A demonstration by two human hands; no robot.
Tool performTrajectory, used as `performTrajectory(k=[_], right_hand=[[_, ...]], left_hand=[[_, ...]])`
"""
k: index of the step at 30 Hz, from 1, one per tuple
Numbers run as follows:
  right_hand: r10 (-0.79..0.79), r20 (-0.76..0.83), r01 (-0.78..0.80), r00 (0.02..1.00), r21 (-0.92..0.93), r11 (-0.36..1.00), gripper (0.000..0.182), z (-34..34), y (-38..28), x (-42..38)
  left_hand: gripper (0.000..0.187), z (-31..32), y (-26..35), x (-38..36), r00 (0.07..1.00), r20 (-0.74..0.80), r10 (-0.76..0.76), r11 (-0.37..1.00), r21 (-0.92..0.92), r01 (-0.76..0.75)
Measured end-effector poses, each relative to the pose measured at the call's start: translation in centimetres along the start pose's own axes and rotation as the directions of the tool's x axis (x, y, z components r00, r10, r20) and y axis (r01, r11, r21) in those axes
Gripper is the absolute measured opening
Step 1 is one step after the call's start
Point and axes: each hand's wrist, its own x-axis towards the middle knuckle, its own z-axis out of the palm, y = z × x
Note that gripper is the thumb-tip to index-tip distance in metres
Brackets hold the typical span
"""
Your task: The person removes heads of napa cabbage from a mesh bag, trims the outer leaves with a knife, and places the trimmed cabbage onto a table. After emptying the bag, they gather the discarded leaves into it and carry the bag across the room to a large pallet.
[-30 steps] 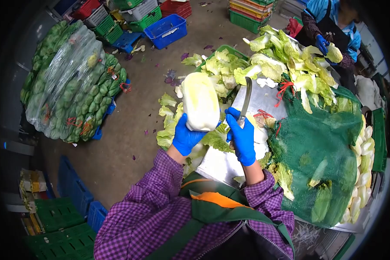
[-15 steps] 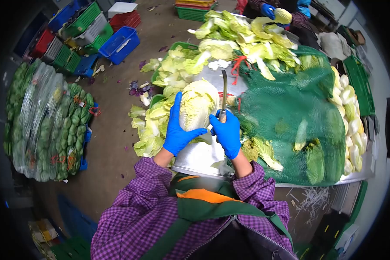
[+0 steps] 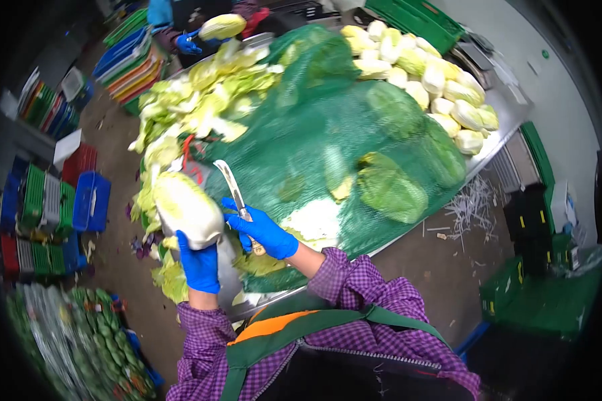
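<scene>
A pale, trimmed napa cabbage (image 3: 188, 208) rests in my left hand (image 3: 199, 266), with the gloved fingers around its lower end. My right hand (image 3: 264, 232), also in a blue glove, is closed on the handle of a curved knife (image 3: 229, 179). Its blade points up and away, a little to the right of the cabbage and apart from it. Beside my right hand a green mesh sack (image 3: 294, 157) spreads over the metal table (image 3: 229, 281), with several green cabbages (image 3: 391, 190) in or under it.
Trimmed cabbages (image 3: 441, 87) are piled at the table's far right. Loose leaves (image 3: 207, 87) heap along the left. Another person's gloved hand (image 3: 188, 43) holds a cabbage (image 3: 222, 27) across the table. Stacked crates (image 3: 130, 70) and a blue crate (image 3: 91, 200) stand on the floor at left.
My view has swung to the right. The cabbage has tipped over in my left hand, its white base now toward me. My right hand has moved away from the cabbage, still holding the knife.
</scene>
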Motion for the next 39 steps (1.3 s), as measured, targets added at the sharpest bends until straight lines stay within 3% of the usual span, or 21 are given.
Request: performTrajectory(k=[2,4,6,8,9,12,14,18,20,21,22,25,28,29,30,32,33,35,36,37,39], right_hand=[[-0.085,0.051,0.087,0.995,-0.033,0.996,0.037,-3.3,-2.4,-0.9],[-0.042,0.021,0.029,0.999,0.426,0.904,0.025,-8.6,-4.1,-1.4],[0.05,-0.001,-0.042,0.999,0.529,0.848,0.028,-14.7,-7.2,-4.1],[-0.086,-0.256,0.2,0.963,0.462,0.864,0.028,-19.3,-10.4,-5.9],[-0.098,-0.344,0.261,0.934,0.468,0.844,0.028,-22.2,-12.2,-6.5],[-0.25,-0.523,0.42,0.815,0.235,0.876,0.032,-31.2,-18.5,-8.6],[-0.282,-0.583,0.46,0.762,0.18,0.87,0.018,-35.0,-24.6,-9.8],[-0.522,-0.659,0.619,0.542,-0.107,0.778,0.014,-43.5,-35.2,-8.0],[-0.566,-0.652,0.635,0.504,-0.164,0.755,0.018,-46.8,-39.6,-7.0],[-0.58,-0.719,0.597,0.382,-0.287,0.749,0.021,-47.4,-41.1,-6.4],[-0.602,-0.731,0.567,0.322,-0.36,0.741,0.023,-47.7,-42.0,-6.0],[-0.656,-0.57,0.424,0.495,-0.5,0.755,0.027,-49.3,-39.8,-4.8],[-0.384,-0.56,-0.243,0.734,-0.745,0.621,0.04,-46.9,-36.5,-4.0],[-0.377,-0.477,-0.236,0.794,-0.813,0.532,0.039,-48.1,-34.7,-3.1],[-0.371,-0.476,-0.237,0.797,-0.812,0.533,0.039,-47.9,-34.3,-2.8],[-0.109,-0.567,-0.382,0.817,-0.672,0.634,0.036,-46.3,-33.6,-2.5],[-0.188,-0.493,-0.266,0.849,-0.708,0.654,0.034,-45.1,-32.7,-2.4],[-0.502,-0.207,0.105,0.84,-0.845,0.524,0.027,-44.6,-29.0,-1.2],[-0.495,-0.2,0.108,0.846,-0.843,0.526,0.027,-42.6,-29.1,-1.6],[-0.332,-0.276,0.029,0.902,-0.727,0.686,0.025,-39.3,-30.4,-2.7],[-0.12,-0.289,-0.045,0.95,-0.507,0.861,0.022,-35.9,-31.3,-4.4]], left_hand=[[0.065,3.3,-4.9,1.7,0.971,0.23,0.056,0.97,0.219,-0.108],[0.065,11.2,-7.7,1.4,0.88,0.469,0.069,0.886,0.376,-0.27],[0.06,14.3,-11.7,2.1,0.87,0.494,-0.013,0.858,0.452,-0.244],[0.05,14.1,-15.9,3.4,0.85,0.456,-0.265,0.696,0.701,-0.159],[0.04,14.6,-18.3,3.4,0.866,0.312,-0.391,0.696,0.716,0.057],[0.027,10.2,-26.2,6.1,0.718,0.069,-0.692,0.445,0.825,0.349],[0.027,7.4,-30.7,9.0,0.752,0.08,-0.654,0.41,0.873,0.264],[0.037,12.8,-32.8,12.8,0.846,0.354,-0.399,-0.059,0.911,-0.409],[0.059,16.7,-33.9,15.5,0.808,0.44,-0.392,-0.051,0.867,-0.496],[0.066,16.2,-36.8,18.7,0.625,0.76,-0.178,0.056,0.642,-0.764],[0.064,18.6,-37.6,20.0,0.71,0.661,-0.243,0.146,0.748,-0.647],[0.059,23.8,-41.8,24.9,0.802,0.464,-0.375,0.218,0.886,-0.41],[0.055,28.1,-44.0,24.9,0.805,0.247,-0.539,0.298,0.95,-0.092],[0.054,29.2,-44.1,24.3,0.744,0.135,-0.654,0.348,0.927,0.138],[0.054,29.0,-44.8,24.2,0.746,0.128,-0.654,0.346,0.927,0.144],[0.051,27.5,-45.9,23.6,0.665,0.214,-0.715,0.624,0.624,0.471],[0.048,26.7,-45.9,23.4,0.634,0.237,-0.736,0.664,0.436,0.608],[0.047,26.2,-44.8,22.2,0.629,0.247,-0.737,0.676,0.262,0.689],[0.046,25.6,-44.1,21.6,0.623,0.26,-0.738,0.66,0.086,0.746],[0.041,21.9,-45.5,22.9,0.536,0.444,-0.718,0.631,0.09,0.77],[0.038,19.4,-42.6,22.0,0.554,0.392,-0.735,0.664,0.247,0.706]])
